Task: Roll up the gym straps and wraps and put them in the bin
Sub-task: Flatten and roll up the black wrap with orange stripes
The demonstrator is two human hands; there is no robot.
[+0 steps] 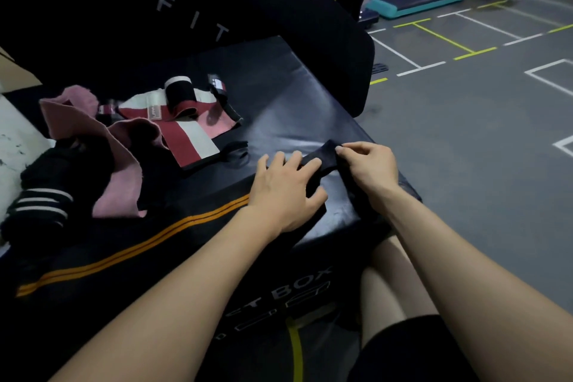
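Black wrap [316,164] with orange stripes lay along the padded box [294,121], its free end near the box's right corner. Head view only. My left hand [283,192] pressed flat on it, fingers straight. My right hand [369,164] pinched the wrap's end, thumb and fingers curled, starting the roll as I judged it. Toward the box's left side: one striped roll [179,93] looked done, sitting on a flat maroon-white band [189,136]; pink wrap [121,164] and dark striped wrap [40,205] were loose. Bin not visible. Most work was left.
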